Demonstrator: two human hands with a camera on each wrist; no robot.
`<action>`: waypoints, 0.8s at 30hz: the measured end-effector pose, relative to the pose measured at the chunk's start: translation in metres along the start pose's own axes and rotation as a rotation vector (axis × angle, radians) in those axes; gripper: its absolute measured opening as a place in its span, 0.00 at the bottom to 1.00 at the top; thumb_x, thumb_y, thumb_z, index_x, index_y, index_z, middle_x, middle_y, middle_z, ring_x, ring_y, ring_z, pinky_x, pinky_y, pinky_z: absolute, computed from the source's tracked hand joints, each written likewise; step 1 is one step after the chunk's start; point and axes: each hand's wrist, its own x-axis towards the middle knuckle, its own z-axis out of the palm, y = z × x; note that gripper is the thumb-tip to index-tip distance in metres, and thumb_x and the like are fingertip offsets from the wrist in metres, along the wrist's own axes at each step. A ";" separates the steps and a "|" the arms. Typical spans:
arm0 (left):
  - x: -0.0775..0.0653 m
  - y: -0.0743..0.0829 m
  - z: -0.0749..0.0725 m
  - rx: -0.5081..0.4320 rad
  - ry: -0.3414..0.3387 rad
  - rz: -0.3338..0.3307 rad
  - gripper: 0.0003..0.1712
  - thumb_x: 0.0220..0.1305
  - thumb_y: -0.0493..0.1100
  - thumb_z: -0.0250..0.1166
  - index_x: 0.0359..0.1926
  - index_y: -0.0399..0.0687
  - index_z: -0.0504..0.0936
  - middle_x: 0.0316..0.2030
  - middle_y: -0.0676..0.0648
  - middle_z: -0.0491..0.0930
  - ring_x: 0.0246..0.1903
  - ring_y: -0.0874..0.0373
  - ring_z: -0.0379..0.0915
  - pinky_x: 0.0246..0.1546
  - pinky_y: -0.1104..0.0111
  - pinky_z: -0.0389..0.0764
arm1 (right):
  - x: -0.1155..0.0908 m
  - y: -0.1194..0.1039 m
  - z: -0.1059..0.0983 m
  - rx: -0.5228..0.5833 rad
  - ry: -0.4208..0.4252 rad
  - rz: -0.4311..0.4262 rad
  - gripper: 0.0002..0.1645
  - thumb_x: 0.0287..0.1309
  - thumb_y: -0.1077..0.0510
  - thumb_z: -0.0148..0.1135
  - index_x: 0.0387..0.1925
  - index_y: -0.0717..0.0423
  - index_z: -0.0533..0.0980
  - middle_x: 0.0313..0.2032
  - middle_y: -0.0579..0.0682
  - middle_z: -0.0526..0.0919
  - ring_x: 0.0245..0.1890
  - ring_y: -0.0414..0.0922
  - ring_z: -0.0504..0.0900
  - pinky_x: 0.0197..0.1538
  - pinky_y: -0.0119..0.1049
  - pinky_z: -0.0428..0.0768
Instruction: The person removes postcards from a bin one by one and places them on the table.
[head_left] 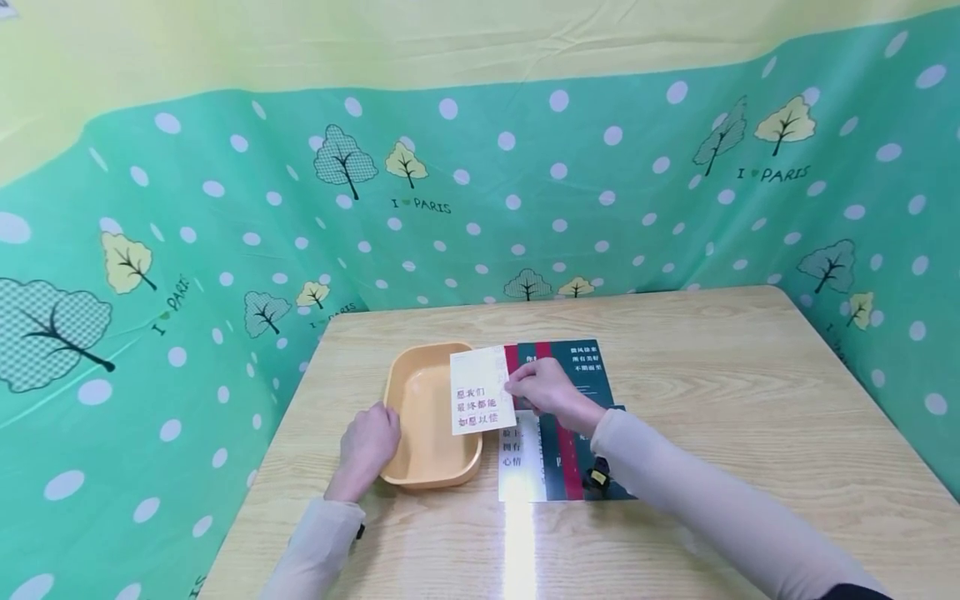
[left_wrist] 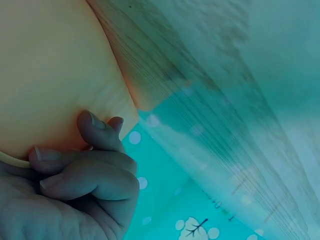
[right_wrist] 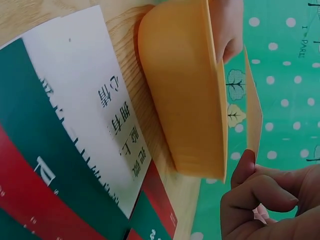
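Observation:
A shallow orange plastic basin (head_left: 420,454) stands left of centre on the table. My left hand (head_left: 370,440) grips its left rim, fingers curled against the outer wall in the left wrist view. Between thumb and fingertips, my right hand (head_left: 551,390) pinches the edge of a cream card (head_left: 480,379) printed with Chinese characters. The card overlaps the basin's right side in the head view; the right wrist view shows it edge-on above the rim. Under and beside the right hand lie printed sheets: a dark green one (head_left: 588,375) with a red band, and a white-and-green one (right_wrist: 85,75) nearer me.
The wooden table (head_left: 697,358) extends to the right and behind the sheets. A green dotted curtain (head_left: 562,225) with tree prints hangs along the back and sides. A small black object (head_left: 597,477) shows at the right wrist.

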 end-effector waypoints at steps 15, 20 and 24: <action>-0.001 0.000 -0.001 0.007 -0.003 0.000 0.22 0.80 0.44 0.45 0.34 0.34 0.77 0.25 0.36 0.77 0.23 0.44 0.77 0.24 0.50 0.78 | 0.004 0.019 -0.054 0.093 0.034 0.018 0.13 0.75 0.59 0.61 0.53 0.65 0.79 0.32 0.59 0.79 0.23 0.45 0.70 0.28 0.33 0.69; -0.002 0.000 0.000 0.005 0.006 0.006 0.22 0.80 0.44 0.45 0.33 0.35 0.77 0.24 0.37 0.77 0.23 0.44 0.76 0.23 0.50 0.78 | 0.005 0.023 -0.070 0.091 0.042 0.020 0.14 0.76 0.59 0.60 0.55 0.66 0.78 0.29 0.55 0.76 0.23 0.44 0.69 0.28 0.33 0.68; -0.001 0.000 -0.001 0.006 0.010 0.006 0.22 0.79 0.44 0.45 0.32 0.35 0.76 0.23 0.37 0.76 0.22 0.44 0.76 0.22 0.50 0.78 | 0.006 0.029 -0.077 0.072 0.054 0.033 0.16 0.77 0.58 0.59 0.57 0.66 0.77 0.29 0.56 0.75 0.24 0.45 0.70 0.31 0.35 0.69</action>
